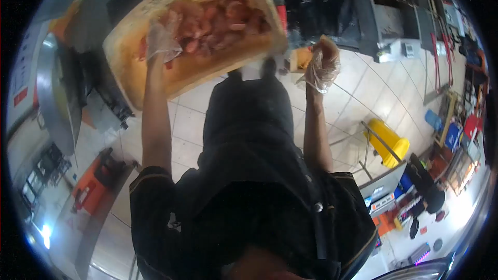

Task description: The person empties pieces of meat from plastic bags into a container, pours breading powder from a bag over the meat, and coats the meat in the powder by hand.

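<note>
A tan tray (189,79) holds reddish meat pieces (212,23).

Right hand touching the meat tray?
Apart. The head view shows the gloved right hand off to the right of the tray, with a visible gap between them.

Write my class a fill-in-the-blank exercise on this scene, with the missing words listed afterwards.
1. The left hand and the right hand both wear see-through plastic ____.
2. Of the two, the hand at the tub of reddish meat is the ____ one.
3. The big bucket-like object on the picture's right is coloured ____.
4. The floor is covered in pale ____.
Missing words: gloves; left; yellow; tiles.
</note>
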The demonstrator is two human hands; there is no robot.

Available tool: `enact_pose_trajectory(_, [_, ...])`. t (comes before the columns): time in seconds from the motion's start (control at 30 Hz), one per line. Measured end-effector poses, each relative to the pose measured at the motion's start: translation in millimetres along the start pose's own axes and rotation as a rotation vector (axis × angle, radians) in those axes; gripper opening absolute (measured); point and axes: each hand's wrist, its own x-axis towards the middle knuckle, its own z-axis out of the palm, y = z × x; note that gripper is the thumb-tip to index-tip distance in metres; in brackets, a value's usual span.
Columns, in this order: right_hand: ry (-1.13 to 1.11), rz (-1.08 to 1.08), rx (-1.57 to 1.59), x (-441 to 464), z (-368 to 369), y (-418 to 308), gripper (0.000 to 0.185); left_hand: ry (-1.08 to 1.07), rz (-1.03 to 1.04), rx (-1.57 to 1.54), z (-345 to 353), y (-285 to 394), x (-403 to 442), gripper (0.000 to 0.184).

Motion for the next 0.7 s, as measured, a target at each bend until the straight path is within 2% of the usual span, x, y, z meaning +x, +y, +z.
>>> enact_pose_trajectory(0.03, [-0.146,-0.032,-0.026,8.3,21.6,-28.7,0.024,-0.089,0.11,0.457,-7.9,-1.4,-11.4,0.069])
enact_pose_trajectory(0.07, [-0.289,-0.071,-0.058,13.3,43.3,-53.7,0.027,-0.119,0.105,0.525,-5.8,-17.4,-13.0,0.073])
enact_pose_trajectory(0.13, [-0.67,-0.105,-0.402,23.5,86.9,-50.4,0.035,-0.206,-0.016,0.48,5.6,-60.1,-2.8,0.082])
enact_pose_trajectory(0.2, [-1.098,-0.184,-0.614,33.1,145.6,-91.4,0.044,-0.251,-0.083,0.435,21.1,-98.4,13.1,0.092])
enact_pose_trajectory(0.27, [-1.25,-0.282,-0.75,12.1,201.6,-42.2,0.065,-0.281,-0.074,0.403,30.2,-110.9,20.3,0.102])
enact_pose_trajectory(0.33, [-1.145,-0.302,-1.013,-0.3,250.2,-27.1,0.072,-0.387,-0.017,0.356,-0.9,-74.6,6.4,0.103])
enact_pose_trajectory(0.37, [-1.085,-0.31,-1.145,-4.5,266.2,-25.5,0.076,-0.358,0.08,0.378,-7.9,-68.8,2.6,0.101])
enact_pose_trajectory(0.4, [-1.077,-0.244,-1.09,-6.3,277.1,-27.2,0.074,-0.327,0.179,0.401,-12.2,-69.2,2.5,0.099])
enact_pose_trajectory(0.47, [-1.056,-0.111,-0.982,-5.5,295.3,-32.0,0.072,-0.255,0.253,0.248,3.5,-99.6,25.8,0.097])
enact_pose_trajectory(0.53, [-1.076,-0.065,-0.867,-3.3,305.0,-33.1,0.067,-0.311,0.078,0.152,-13.1,-68.5,28.1,0.094])
enact_pose_trajectory(0.63, [-1.141,-0.108,-0.691,3.4,307.1,-33.2,0.055,0.055,0.447,-0.177,24.3,-72.1,25.7,0.082])
enact_pose_trajectory(0.7, [-1.153,-0.111,-0.637,11.0,304.9,-27.3,0.051,-0.111,0.288,-0.419,31.2,-73.4,38.7,0.068])
